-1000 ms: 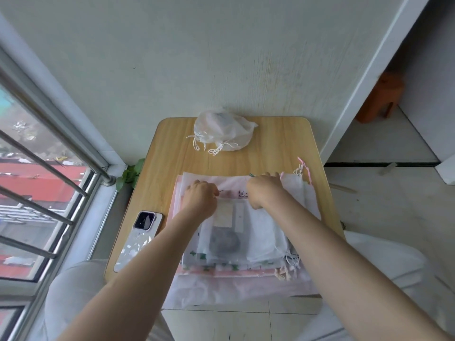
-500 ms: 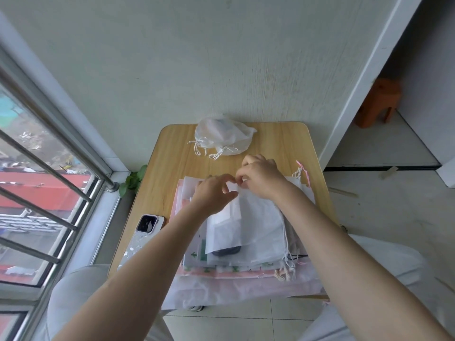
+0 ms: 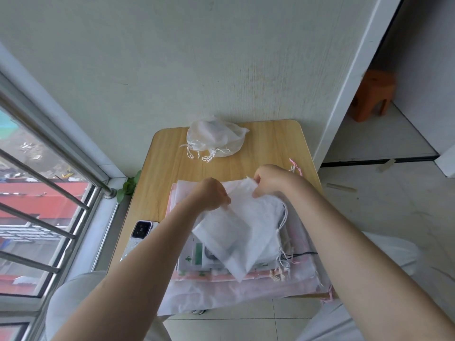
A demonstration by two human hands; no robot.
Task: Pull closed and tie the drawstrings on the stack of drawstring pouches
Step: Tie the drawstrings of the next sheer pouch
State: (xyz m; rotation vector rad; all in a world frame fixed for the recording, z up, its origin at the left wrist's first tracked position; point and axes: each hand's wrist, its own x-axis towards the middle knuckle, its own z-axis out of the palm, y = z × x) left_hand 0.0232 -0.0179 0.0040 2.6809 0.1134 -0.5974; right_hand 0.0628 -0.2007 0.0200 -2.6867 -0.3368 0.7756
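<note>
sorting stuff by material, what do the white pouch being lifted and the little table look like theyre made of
White pouch: probably thin non-woven fabric, matte and slightly see-through; it drapes limply and darker shapes show through it.
Table: wood-look top, likely laminate or veneer; pale grain lines, smooth low sheen, rounded corners. Solid wood can't be ruled out.

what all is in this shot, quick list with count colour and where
white pouch: one, white, lifted by its far edge above the stack
stack of pouches: several, pink, white and green-printed, near half of the table
tied pouches: two at least, white, far edge of the table
table: one, light wood, against the wall
phone: one, white with dark camera block, table's left edge
stool: one, orange, floor at far right
plant leaves: few, green, by the window rail
left hand: grips the white pouch's edge
right hand: pinches the same edge
</note>
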